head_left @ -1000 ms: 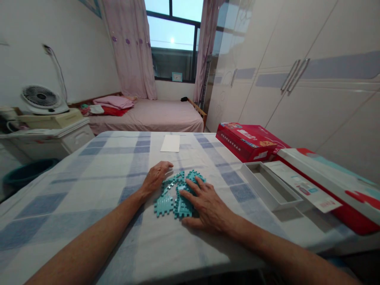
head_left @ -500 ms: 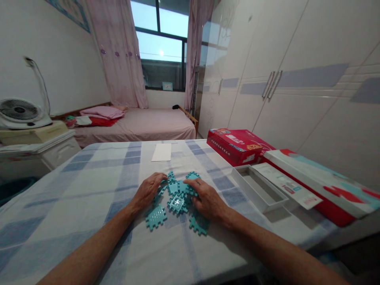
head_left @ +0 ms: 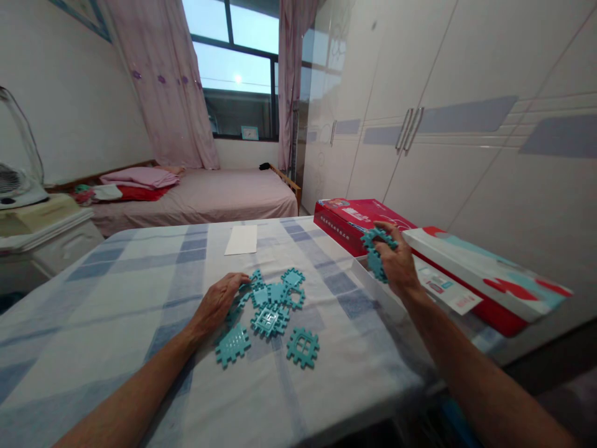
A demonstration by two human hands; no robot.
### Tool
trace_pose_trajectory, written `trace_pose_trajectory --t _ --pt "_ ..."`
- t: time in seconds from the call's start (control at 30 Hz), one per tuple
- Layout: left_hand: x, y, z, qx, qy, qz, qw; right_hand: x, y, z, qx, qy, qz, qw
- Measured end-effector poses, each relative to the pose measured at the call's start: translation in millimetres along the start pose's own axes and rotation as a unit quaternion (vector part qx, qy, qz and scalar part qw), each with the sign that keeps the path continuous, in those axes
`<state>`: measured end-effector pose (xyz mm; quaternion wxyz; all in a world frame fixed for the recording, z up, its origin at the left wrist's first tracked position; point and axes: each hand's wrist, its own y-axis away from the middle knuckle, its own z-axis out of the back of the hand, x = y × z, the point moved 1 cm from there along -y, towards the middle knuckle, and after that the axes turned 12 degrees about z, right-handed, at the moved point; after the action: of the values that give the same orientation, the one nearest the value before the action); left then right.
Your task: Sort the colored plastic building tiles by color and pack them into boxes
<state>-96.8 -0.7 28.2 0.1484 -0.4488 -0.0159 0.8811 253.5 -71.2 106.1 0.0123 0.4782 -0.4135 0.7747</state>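
Observation:
Beside a loose pile of teal interlocking building pieces (head_left: 270, 317), my left hand (head_left: 217, 305) rests on the tablecloth, fingers reaching over the pile's left edge. I see no piece gripped in it; its palm side is hidden. Raised to the right, my right hand (head_left: 398, 258) pinches several teal building pieces (head_left: 379, 246) between thumb and fingers, over the near end of a white box tray (head_left: 366, 267). A square piece with a window pattern (head_left: 303, 347) lies apart at the pile's lower right. Another flat piece (head_left: 233, 345) lies at lower left, near my left wrist.
A red box (head_left: 340, 227) stands behind the tray. To the right are a leaflet (head_left: 450, 286) and a long white, red and blue box (head_left: 485, 270). A white card (head_left: 241, 240) lies farther back on the checked tablecloth (head_left: 153, 280).
My right hand has lifted away from the pile with several teal pieces, moving right to above the tray. My left hand stays by the pile. The view has turned slightly right.

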Motion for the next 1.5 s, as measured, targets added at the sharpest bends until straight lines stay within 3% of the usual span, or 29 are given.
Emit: trace_pose_trajectory --t 0.07,0.17,0.27,0.37,0.47,0.53,0.67,0.77,0.9,1.23,1.33,1.5 --pt "0 0 0.0 0.001 -0.008 0.005 1.0 -7 -8 24 0.005 0.133 0.07 0.989" --pt "0 0 -0.1 -0.001 -0.01 0.008 1.0 -26 -6 42 0.087 0.257 0.104 0.957" --pt "0 0 -0.2 -0.003 -0.011 0.003 1.0 -42 3 46 0.192 0.316 0.12 0.921" --pt "-2 1 -0.4 -0.002 -0.015 0.006 1.0 -40 15 40 0.223 0.369 0.162 0.887" --pt "-3 2 -1.0 0.005 -0.012 0.018 1.0 -21 27 20 0.251 0.349 0.209 0.878" --pt "-3 2 -1.4 0.012 -0.006 0.023 1.0 -6 36 -3 0.321 0.283 0.224 0.876" --pt "-5 4 -0.5 0.017 -0.015 0.013 1.0 10 52 -64 0.464 0.22 0.174 0.84" --pt "-8 5 0.7 0.019 -0.026 0.01 0.999 7 58 -103 0.508 0.234 0.14 0.817" --pt "-8 5 0.2 0.023 -0.022 0.006 0.999 -1 60 -125 0.503 0.228 0.142 0.821" --pt "-9 6 -0.8 0.011 -0.016 0.003 1.0 -7 64 -116 0.375 0.131 0.146 0.906" --pt "-7 5 -1.2 0.008 -0.012 -0.004 1.0 -12 60 -116 0.343 0.127 0.154 0.918" --pt "-2 3 -2.3 -0.003 0.011 0.003 1.0 -6 49 -113 0.314 0.049 0.082 0.945"
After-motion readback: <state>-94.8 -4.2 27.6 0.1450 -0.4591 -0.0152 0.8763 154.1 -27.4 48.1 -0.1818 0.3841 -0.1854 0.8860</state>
